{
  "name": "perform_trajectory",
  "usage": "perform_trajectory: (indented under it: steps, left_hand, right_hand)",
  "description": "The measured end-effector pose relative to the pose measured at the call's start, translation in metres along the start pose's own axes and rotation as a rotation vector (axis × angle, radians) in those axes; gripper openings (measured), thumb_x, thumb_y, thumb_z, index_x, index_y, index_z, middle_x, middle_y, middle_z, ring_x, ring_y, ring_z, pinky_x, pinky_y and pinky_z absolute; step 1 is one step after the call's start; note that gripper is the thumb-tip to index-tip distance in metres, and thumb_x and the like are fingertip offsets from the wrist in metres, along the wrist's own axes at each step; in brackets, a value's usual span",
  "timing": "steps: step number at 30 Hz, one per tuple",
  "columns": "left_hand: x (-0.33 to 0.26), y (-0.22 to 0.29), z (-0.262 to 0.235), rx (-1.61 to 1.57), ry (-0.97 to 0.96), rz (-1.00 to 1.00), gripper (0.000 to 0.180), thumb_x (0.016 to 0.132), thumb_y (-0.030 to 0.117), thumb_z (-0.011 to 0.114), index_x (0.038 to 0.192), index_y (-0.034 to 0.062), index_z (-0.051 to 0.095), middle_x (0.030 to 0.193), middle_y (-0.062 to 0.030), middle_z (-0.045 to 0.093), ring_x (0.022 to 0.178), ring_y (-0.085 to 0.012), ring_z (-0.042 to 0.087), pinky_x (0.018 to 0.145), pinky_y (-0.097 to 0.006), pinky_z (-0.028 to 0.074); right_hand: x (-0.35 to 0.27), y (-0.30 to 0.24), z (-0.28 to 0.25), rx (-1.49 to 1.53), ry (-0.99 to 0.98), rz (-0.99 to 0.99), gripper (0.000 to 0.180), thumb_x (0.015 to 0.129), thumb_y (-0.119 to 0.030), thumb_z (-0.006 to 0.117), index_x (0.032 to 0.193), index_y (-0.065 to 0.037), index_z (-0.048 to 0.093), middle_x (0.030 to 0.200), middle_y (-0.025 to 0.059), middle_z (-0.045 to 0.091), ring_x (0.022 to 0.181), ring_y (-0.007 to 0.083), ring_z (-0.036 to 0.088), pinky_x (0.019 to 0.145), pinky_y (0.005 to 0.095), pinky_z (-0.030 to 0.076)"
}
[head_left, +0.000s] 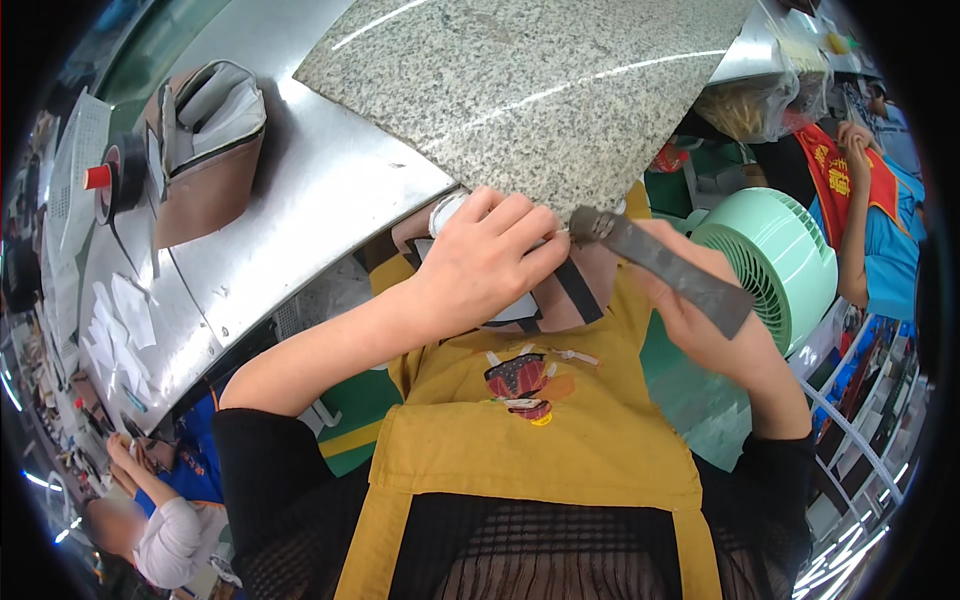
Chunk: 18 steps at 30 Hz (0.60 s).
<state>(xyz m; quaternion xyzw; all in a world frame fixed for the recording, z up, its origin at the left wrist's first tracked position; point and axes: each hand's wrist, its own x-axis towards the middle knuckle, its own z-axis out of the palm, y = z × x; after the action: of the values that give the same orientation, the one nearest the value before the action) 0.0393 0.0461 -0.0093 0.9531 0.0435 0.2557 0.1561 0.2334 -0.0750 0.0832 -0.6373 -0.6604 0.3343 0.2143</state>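
Note:
At the near corner of the granite slab (520, 90), my left hand (490, 265) is closed, fingers bent and pinched on the edge of a pinkish-beige bag piece (597, 275) with a dark stripe. The piece hangs off the slab in front of my yellow apron (540, 450). My right hand (690, 300) grips a dark metal hammer (680, 270). Its handle is mostly hidden by the hand. The narrower end of the hammer is close to my left fingertips; whether it touches the piece I cannot tell.
On the metal table at left stand an open brown bag (215, 170), a black tape roll (122, 180) and white paper scraps (120, 335). A mint-green fan (770, 265) is close by my right forearm. Other people sit at far right and lower left.

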Motion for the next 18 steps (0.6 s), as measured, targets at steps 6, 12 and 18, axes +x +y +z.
perform_trajectory:
  steps: [6, 12, 18]
  left_hand:
    - [0.002, 0.0, -0.001, -0.046, -0.001, -0.085, 0.019, 0.071, 0.012, 0.065, 0.089, 0.0089, 0.06, 0.087, -0.0024, 0.051, 0.082, -0.0201, 0.051, 0.071, -0.033, 0.04]
    - [0.001, 0.006, -0.013, -0.175, -0.059, -0.274, 0.021, 0.073, 0.009, 0.072, 0.092, 0.009, 0.062, 0.09, -0.0027, 0.055, 0.084, -0.0221, 0.053, 0.074, -0.034, 0.042]
    - [-0.001, -0.003, -0.009, -0.104, -0.052, -0.122, 0.02, 0.069, 0.01, 0.069, 0.088, 0.0096, 0.062, 0.087, -0.0025, 0.053, 0.084, -0.0202, 0.054, 0.075, -0.033, 0.042]
  right_hand:
    - [0.003, -0.013, 0.002, 0.025, 0.002, 0.083, 0.027, 0.089, -0.005, 0.054, 0.116, -0.001, 0.051, 0.092, 0.0184, 0.061, 0.083, 0.0374, 0.061, 0.068, 0.0365, 0.049]
    - [0.002, -0.005, 0.008, -0.025, 0.004, 0.07, 0.023, 0.093, -0.005, 0.052, 0.115, 0.0, 0.052, 0.094, 0.0197, 0.061, 0.084, 0.0393, 0.06, 0.069, 0.0363, 0.048]
    - [0.004, -0.006, 0.008, -0.041, 0.01, 0.013, 0.024, 0.093, -0.005, 0.052, 0.116, 0.001, 0.052, 0.097, 0.0193, 0.061, 0.085, 0.0391, 0.06, 0.07, 0.0356, 0.048]
